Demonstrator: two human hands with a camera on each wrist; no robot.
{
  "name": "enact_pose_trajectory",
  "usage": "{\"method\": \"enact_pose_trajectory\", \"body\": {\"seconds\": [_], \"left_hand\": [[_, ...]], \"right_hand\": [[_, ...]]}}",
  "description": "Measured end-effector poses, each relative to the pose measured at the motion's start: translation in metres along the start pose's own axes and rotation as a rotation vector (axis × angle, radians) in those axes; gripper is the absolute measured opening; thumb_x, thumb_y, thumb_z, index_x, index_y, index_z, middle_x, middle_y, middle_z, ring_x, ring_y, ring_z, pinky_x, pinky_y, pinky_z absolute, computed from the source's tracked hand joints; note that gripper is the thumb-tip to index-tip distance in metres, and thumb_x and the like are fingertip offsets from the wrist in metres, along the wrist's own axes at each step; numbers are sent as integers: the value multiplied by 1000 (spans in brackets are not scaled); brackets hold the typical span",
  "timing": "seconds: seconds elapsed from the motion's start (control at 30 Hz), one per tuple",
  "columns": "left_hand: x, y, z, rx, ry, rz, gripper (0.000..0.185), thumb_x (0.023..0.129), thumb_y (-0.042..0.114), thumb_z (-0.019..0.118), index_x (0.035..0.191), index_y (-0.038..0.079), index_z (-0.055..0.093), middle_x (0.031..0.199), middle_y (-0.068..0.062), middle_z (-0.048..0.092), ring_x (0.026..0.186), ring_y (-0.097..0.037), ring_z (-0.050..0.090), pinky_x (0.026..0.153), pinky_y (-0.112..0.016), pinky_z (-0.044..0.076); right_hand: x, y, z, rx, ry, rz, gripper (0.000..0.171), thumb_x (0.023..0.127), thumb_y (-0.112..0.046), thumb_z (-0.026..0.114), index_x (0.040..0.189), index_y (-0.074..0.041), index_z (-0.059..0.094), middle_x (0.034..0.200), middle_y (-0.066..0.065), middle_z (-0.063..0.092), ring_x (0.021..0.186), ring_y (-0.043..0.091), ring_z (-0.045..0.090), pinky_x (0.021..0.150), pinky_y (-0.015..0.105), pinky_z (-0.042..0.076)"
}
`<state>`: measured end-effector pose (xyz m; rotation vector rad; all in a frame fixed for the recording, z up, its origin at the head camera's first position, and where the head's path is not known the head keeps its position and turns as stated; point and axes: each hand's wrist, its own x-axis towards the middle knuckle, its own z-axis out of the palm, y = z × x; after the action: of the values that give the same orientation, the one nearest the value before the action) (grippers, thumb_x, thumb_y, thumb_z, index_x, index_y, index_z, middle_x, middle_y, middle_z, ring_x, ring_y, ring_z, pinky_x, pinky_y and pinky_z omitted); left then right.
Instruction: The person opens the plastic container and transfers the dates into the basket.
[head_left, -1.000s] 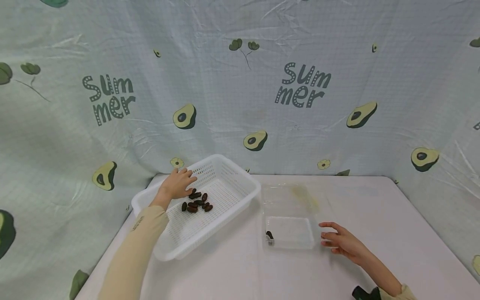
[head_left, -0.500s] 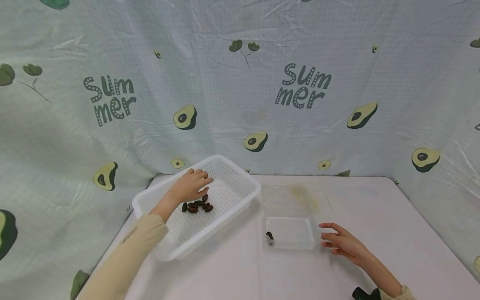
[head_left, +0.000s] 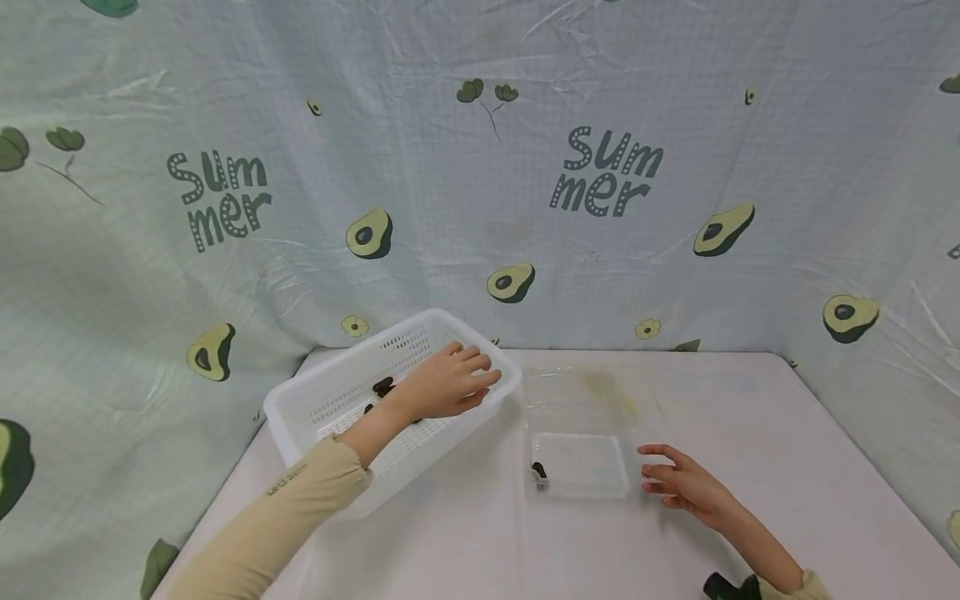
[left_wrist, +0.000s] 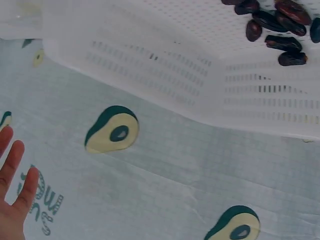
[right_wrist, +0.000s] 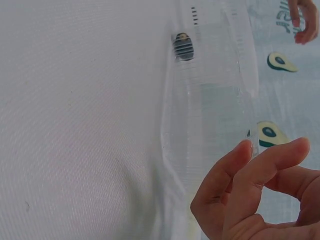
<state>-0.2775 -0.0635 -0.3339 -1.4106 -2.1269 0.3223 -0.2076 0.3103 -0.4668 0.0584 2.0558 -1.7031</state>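
A white perforated basket stands at the table's back left with several dark dates on its floor; the left wrist view shows the dates and the basket wall. My left hand hovers palm down over the basket's right end, and its palm side is hidden. A clear plastic container with its lid folded back holds one date in its front left corner, also seen as the date. My right hand rests on the table just right of it, fingers loosely curled, holding nothing.
The white table is walled at the back and sides by a pale cloth printed with avocados. A small black object sits at my right wrist near the front edge.
My left hand has left the pile of dates and travelled right across the basket to its right end. The right hand and the clear container have not moved.
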Motion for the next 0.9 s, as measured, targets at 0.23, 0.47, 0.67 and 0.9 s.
{"method": "enact_pose_trajectory", "body": {"seconds": [0.23,0.47,0.67,0.9], "left_hand": [[25,35,6,24,18,104,14,85,28,55,98,23,57,88,7,58,78,-10,48,66,-24,36],[41,72,26,129,-90,229,16,88,35,49,101,28,55,90,12,55,83,-7,48,69,-22,37],[53,89,47,207,-273,314,23,87,44,48,107,34,54,103,16,56,100,-6,50,89,-28,41],[62,94,69,227,-330,349,23,86,45,48,106,38,57,105,18,58,102,-5,50,91,-29,41]], "right_hand": [[-1,0,-1,17,-14,-11,56,90,-30,49,134,-3,26,114,8,49,84,3,60,58,19,44],[-2,-1,-1,30,-19,-15,53,91,-28,48,133,-3,28,113,8,48,84,3,60,58,18,44],[-3,0,-2,35,-22,-20,54,91,-28,47,134,-2,26,112,8,48,84,3,60,58,18,44],[-3,2,-3,33,-28,-28,53,92,-26,46,134,-1,25,110,6,49,84,3,60,58,18,44]]}}
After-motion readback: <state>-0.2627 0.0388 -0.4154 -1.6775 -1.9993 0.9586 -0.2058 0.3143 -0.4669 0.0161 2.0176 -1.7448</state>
